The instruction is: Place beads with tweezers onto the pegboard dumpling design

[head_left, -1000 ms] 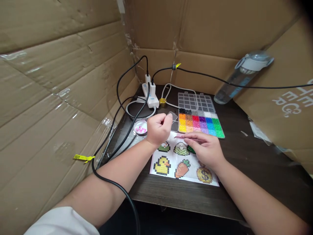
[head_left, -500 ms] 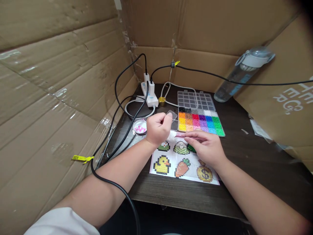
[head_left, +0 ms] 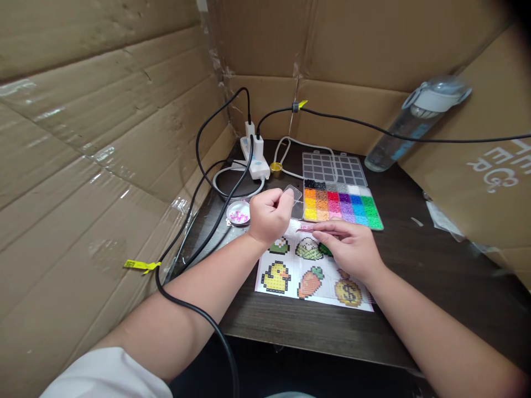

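My left hand (head_left: 269, 215) is closed, with its thumb pressed on a small clear plastic box (head_left: 293, 193); most of the box is hidden behind the fist. In my right hand (head_left: 352, 243) is a pair of reddish tweezers (head_left: 317, 231), pinched between thumb and fingers, with its tip pointing left toward my left hand. Whether the tip grips a bead is too small to tell. Both hands are over a printed pattern sheet (head_left: 286, 301) showing a duck, a carrot and a money bag in pixel style. A clear pegboard seems to lie over its right part.
Behind my hands lies an open bead organizer (head_left: 344, 207) with many colours. A round white dish (head_left: 238, 212) of pink and white beads sits left of my fist. A power strip (head_left: 255, 160), black cables (head_left: 215, 193) and a water bottle (head_left: 415, 124) stand near cardboard walls (head_left: 103, 138).
Hardly anything differs: both hands keep their grips and places, and the whole view has shifted slightly. A white patch below my left fist shows less clearly now.
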Tool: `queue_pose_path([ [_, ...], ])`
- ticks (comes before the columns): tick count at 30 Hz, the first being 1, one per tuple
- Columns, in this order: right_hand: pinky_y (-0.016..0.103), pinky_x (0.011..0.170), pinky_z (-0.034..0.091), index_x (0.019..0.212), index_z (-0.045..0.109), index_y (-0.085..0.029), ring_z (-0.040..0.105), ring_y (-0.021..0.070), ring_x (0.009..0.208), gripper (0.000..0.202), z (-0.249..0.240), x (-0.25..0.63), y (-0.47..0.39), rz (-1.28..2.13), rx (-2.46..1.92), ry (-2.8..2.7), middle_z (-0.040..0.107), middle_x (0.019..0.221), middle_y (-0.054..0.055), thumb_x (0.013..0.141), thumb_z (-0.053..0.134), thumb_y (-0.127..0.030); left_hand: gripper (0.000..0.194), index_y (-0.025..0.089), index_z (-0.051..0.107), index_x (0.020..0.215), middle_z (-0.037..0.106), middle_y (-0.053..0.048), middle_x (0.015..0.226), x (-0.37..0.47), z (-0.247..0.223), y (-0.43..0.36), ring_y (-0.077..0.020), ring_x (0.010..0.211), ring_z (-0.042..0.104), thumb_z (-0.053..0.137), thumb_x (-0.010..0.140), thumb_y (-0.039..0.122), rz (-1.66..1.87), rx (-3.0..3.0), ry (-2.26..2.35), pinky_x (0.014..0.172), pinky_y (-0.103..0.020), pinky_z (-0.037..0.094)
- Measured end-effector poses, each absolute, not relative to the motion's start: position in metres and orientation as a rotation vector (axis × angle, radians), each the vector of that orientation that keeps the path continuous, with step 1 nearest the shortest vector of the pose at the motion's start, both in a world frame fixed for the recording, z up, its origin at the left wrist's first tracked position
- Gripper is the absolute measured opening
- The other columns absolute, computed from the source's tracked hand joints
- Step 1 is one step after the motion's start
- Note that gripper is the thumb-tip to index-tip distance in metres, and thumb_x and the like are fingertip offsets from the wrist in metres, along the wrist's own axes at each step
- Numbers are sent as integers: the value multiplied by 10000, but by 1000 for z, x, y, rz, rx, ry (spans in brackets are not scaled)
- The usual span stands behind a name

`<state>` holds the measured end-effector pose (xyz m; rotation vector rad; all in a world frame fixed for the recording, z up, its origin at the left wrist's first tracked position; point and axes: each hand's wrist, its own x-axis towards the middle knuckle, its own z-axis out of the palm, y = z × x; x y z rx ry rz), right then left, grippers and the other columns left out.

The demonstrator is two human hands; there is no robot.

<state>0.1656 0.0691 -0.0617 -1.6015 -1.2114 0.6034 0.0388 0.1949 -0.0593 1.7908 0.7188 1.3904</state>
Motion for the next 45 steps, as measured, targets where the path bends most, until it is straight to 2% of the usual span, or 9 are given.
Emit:
queue_pose_path([
  [14,392,842,600,864,779,-203,730,222,906,124,-64,166,69,636,-1599,-1182,774,965,69,804,687,-261,494,174,255,484,248,47,464,39,-59,195,-71,462,244,559,857,289,1388,1786,717,446,-261,214],
  [35,368,780,626,817,778,-214,745,226,862,92,-57,165,69,618,-1585,-1141,779,904,63,791,702,-259,494,175,241,491,235,46,472,39,-58,194,-72,467,239,560,853,282,1391,1797,708,449,-261,210],
  [40,372,709,640,802,773,-238,745,225,749,75,-49,177,62,477,-1586,-1037,774,824,47,741,774,-283,495,176,238,487,230,46,472,39,-57,196,-73,465,232,560,849,277,1404,1798,712,445,-264,200],
  [45,382,758,625,840,777,-254,732,215,762,119,-34,205,45,347,-1589,-974,774,850,38,737,799,-309,493,172,263,475,236,47,468,39,-59,198,-73,463,236,574,846,273,1419,1810,731,449,-267,205],
])
